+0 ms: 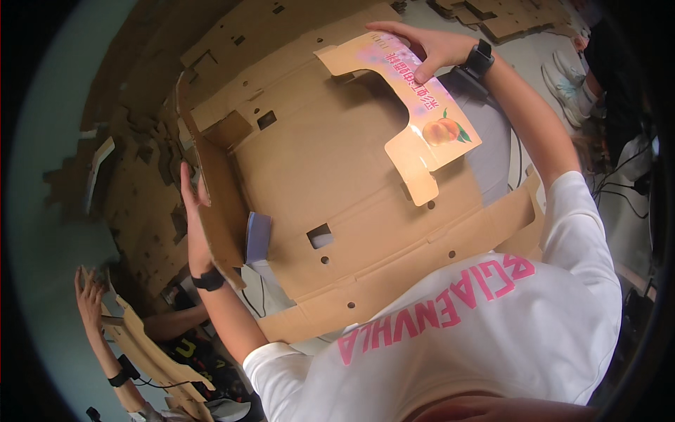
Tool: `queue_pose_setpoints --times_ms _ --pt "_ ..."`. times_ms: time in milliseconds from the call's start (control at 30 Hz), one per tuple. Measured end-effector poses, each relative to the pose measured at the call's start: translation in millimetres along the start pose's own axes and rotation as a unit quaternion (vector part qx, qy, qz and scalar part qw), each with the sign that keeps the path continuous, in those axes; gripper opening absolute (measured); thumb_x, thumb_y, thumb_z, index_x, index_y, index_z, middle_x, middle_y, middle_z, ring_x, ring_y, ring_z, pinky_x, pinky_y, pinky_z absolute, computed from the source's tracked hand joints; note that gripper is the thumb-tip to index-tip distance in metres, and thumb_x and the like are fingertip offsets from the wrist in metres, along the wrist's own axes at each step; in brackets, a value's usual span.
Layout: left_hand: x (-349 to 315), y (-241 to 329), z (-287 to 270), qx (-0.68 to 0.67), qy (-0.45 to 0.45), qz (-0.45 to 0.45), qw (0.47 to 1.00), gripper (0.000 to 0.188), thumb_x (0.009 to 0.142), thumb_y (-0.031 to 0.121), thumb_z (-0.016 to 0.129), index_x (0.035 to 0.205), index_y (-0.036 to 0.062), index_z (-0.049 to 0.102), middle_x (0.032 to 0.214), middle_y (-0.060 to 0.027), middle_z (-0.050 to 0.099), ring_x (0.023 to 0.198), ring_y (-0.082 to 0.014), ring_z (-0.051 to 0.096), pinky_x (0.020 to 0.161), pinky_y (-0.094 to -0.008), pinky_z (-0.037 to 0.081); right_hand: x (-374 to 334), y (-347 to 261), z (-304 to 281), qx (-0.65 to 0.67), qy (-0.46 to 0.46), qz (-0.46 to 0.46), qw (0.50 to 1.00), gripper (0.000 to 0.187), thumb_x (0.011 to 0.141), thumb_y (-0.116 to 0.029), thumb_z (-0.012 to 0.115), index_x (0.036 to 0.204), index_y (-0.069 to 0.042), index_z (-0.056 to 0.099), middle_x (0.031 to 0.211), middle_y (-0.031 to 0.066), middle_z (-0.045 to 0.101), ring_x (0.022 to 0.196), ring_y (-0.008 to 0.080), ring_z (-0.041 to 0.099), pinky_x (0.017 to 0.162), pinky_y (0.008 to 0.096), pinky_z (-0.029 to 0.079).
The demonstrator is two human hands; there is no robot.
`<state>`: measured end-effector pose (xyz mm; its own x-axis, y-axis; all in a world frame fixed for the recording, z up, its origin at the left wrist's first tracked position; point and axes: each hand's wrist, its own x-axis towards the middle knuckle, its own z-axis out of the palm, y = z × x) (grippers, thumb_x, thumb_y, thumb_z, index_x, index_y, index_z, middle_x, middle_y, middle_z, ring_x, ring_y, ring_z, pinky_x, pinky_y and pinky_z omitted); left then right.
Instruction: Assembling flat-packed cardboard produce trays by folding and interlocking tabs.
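Note:
A large flat-laid brown cardboard box [337, 151] lies partly unfolded in front of me, with cut-out holes and creased sides. Its right end panel [404, 77], printed pink and yellow with peaches and a wide curved cut-out, is folded up and inward. My right hand [439, 49] grips that panel, thumb on the printed face and fingers spread along its far edge. On the left, another end panel [221, 190] stands upright. Against its outer side, my left hand [195, 204] lies with fingers stretched upward, partly hidden by the cardboard.
A small blue-grey piece [258, 238] stands beside the left panel. More cardboard sheets [140, 176] are piled at far left and back. At lower left, another person's hand [89, 302] is by a cardboard piece. A person's shoes [568, 84] and cables [612, 186] are at right.

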<state>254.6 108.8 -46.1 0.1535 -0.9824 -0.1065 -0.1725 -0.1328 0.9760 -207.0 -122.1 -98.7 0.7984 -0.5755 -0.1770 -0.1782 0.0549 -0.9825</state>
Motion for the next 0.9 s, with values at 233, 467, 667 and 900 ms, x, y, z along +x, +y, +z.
queue_pose_setpoints --times_ms 233,467,667,900 --pt "37.3 -2.5 -27.1 0.108 -0.179 0.040 0.977 0.095 0.091 0.011 0.072 0.164 0.0110 0.011 0.161 -0.0142 0.034 0.146 -0.0237 0.036 0.117 -0.0354 0.032 -4.6 -6.5 5.6 -0.018 0.013 -0.013 1.000 0.130 0.058 -0.017 0.095 0.163 -0.013 0.019 0.148 0.0109 0.051 0.126 0.0195 0.055 0.108 0.0328 0.044" --pt "67.5 -21.7 -62.5 0.030 -0.225 -0.069 0.972 0.096 0.085 0.012 0.078 0.162 0.0070 0.019 0.155 -0.0123 0.040 0.142 -0.0225 0.039 0.119 -0.0348 0.029 -6.6 -13.0 3.2 -0.071 0.004 -0.014 0.997 0.122 0.062 -0.009 0.088 0.163 -0.013 0.020 0.146 0.0117 0.052 0.122 0.0185 0.056 0.105 0.0334 0.047" --pt "91.0 -19.9 -54.7 0.078 -0.236 -0.062 0.967 0.098 0.084 0.012 0.078 0.162 0.0069 0.019 0.154 -0.0122 0.040 0.141 -0.0222 0.039 0.119 -0.0345 0.029 -5.6 -16.0 7.1 -0.038 0.001 -0.017 0.999 0.119 0.063 0.000 0.083 0.164 -0.013 0.020 0.145 0.0119 0.052 0.121 0.0174 0.056 0.103 0.0324 0.048" --pt "114.0 -18.2 -40.4 0.119 -0.242 -0.066 0.961 0.100 0.083 0.013 0.080 0.162 0.0067 0.018 0.154 -0.0122 0.041 0.140 -0.0218 0.040 0.119 -0.0341 0.029 -8.9 -23.7 14.0 0.003 0.010 0.003 1.000 0.120 0.064 -0.001 0.085 0.164 -0.013 0.019 0.145 0.0123 0.053 0.121 0.0169 0.056 0.103 0.0324 0.049"
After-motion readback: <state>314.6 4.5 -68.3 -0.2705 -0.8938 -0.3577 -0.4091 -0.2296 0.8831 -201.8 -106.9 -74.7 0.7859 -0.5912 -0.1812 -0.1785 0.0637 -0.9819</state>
